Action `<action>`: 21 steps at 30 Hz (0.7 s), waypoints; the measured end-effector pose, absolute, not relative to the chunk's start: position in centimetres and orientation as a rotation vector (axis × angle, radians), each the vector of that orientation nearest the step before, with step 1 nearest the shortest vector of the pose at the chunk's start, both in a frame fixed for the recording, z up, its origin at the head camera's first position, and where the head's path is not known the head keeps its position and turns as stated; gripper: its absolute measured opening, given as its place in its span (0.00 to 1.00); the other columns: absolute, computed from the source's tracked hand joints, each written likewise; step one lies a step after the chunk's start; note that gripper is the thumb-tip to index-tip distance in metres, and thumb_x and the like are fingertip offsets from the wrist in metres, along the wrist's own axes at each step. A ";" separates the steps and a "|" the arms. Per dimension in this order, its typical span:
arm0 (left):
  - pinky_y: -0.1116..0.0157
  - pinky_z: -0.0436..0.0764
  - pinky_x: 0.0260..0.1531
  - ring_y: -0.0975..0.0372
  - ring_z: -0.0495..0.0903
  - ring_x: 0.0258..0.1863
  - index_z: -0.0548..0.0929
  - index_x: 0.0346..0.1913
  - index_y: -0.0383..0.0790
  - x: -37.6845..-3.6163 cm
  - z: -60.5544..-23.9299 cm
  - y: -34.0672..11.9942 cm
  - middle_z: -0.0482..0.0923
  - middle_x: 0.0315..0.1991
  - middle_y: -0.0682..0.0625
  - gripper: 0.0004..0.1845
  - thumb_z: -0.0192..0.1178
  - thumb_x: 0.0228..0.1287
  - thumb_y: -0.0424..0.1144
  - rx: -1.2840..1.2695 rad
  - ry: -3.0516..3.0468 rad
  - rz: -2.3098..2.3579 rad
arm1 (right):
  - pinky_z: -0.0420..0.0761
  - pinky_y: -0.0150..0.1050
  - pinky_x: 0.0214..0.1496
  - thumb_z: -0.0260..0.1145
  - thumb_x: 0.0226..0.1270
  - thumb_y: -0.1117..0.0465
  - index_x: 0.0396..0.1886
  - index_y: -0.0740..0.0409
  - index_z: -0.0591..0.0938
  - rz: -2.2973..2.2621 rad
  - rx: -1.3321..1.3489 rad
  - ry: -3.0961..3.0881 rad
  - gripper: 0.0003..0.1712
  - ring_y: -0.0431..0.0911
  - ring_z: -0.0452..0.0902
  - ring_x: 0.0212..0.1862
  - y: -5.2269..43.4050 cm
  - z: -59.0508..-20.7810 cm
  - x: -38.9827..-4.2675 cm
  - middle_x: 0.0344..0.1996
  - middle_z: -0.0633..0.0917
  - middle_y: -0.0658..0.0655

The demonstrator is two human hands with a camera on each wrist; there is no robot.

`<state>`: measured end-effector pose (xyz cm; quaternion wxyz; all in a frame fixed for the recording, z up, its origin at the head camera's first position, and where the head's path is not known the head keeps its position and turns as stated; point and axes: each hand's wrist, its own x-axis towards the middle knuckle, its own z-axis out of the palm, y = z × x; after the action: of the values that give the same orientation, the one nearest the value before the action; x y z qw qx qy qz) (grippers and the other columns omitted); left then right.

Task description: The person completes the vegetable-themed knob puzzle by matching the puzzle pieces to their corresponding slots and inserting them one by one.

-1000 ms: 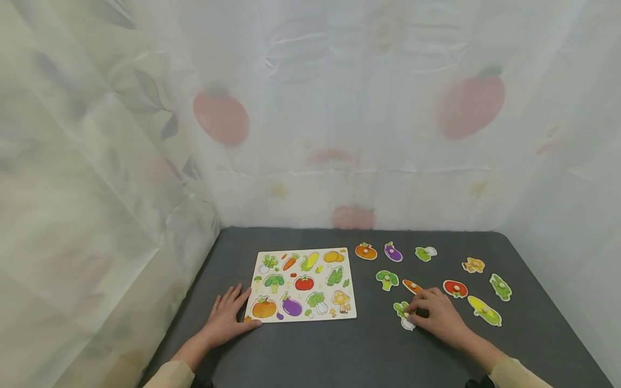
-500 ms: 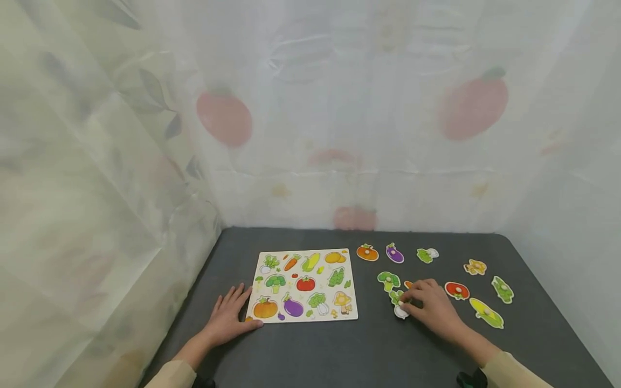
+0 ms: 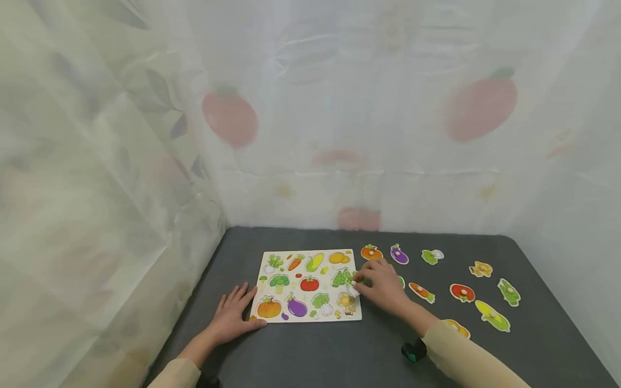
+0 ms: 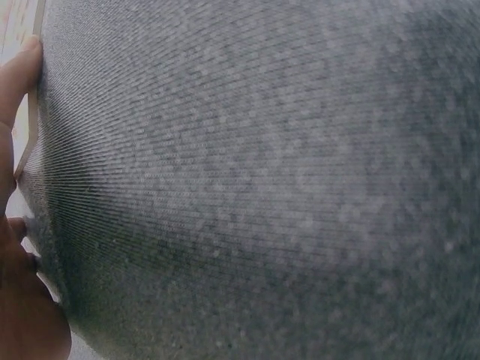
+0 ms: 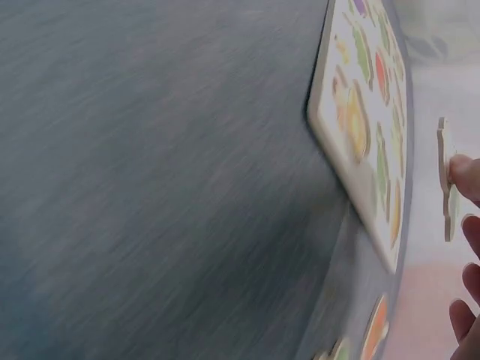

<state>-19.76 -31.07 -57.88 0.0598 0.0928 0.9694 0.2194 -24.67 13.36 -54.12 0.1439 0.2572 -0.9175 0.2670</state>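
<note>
A white puzzle board point(image 3: 310, 318) with printed vegetables lies on the dark table. My left hand point(image 3: 232, 319) rests at its lower left corner, fingers spread and thumb on the edge; the left wrist view shows the thumb point(image 4: 22, 71) against the board's side. At the board's right edge, my right hand point(image 3: 383, 285) pinches a turnip puzzle piece point(image 3: 354, 291), white with green leaves. In the right wrist view this turnip piece point(image 5: 445, 180) is edge-on, held by its knob and raised clear of the board. The right hand partly covers a broccoli piece point(image 3: 401, 282).
Loose knobbed pieces lie to the right: pumpkin point(image 3: 371, 253), eggplant point(image 3: 399, 254), cabbage point(image 3: 432, 256), carrot point(image 3: 422, 292), tomato point(image 3: 462, 293), mushroom point(image 3: 481, 269), peas point(image 3: 509, 292) and corn point(image 3: 492, 316). A yellow piece point(image 3: 457, 327) sits by the right sleeve. Curtains hang behind and beside the table.
My right hand has picked up the turnip piece and carried it left to the board's right edge. The carrot and the yellow piece are now uncovered. The left hand has stayed in place.
</note>
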 end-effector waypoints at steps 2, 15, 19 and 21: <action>0.29 0.42 0.69 0.34 0.47 0.77 0.63 0.80 0.42 -19.8 -57.9 -31.0 0.53 0.79 0.32 0.59 0.69 0.52 0.73 0.280 2.936 0.663 | 0.71 0.55 0.57 0.79 0.60 0.51 0.34 0.40 0.90 0.750 0.762 -2.644 0.05 0.49 0.72 0.49 12.2 -54.1 -25.3 0.40 0.81 0.46; 0.30 0.40 0.70 0.35 0.46 0.78 0.61 0.81 0.43 -19.9 -58.3 -31.2 0.52 0.79 0.34 0.59 0.68 0.53 0.73 0.319 2.932 0.730 | 0.72 0.52 0.56 0.75 0.66 0.48 0.36 0.39 0.91 0.736 0.688 -2.728 0.04 0.50 0.71 0.52 5.9 -53.9 -28.4 0.42 0.82 0.46; 0.30 0.40 0.70 0.35 0.47 0.78 0.63 0.80 0.43 -19.8 -58.3 -31.3 0.53 0.79 0.34 0.59 0.69 0.52 0.73 0.313 2.938 0.758 | 0.71 0.54 0.58 0.74 0.67 0.48 0.36 0.41 0.91 0.761 0.668 -2.732 0.05 0.52 0.71 0.54 4.4 -54.1 -29.2 0.41 0.81 0.48; 0.29 0.40 0.69 0.34 0.47 0.77 0.64 0.80 0.42 -19.6 -58.3 -31.3 0.54 0.78 0.33 0.59 0.69 0.51 0.72 0.320 2.945 0.778 | 0.71 0.55 0.59 0.74 0.67 0.48 0.36 0.41 0.91 0.761 0.661 -2.738 0.05 0.53 0.72 0.54 3.7 -54.2 -29.5 0.42 0.82 0.48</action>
<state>-19.64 -31.34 -58.33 0.0393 0.1044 0.9608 0.2537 -29.55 3.67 -54.25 0.1116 0.2252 -0.9326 0.2591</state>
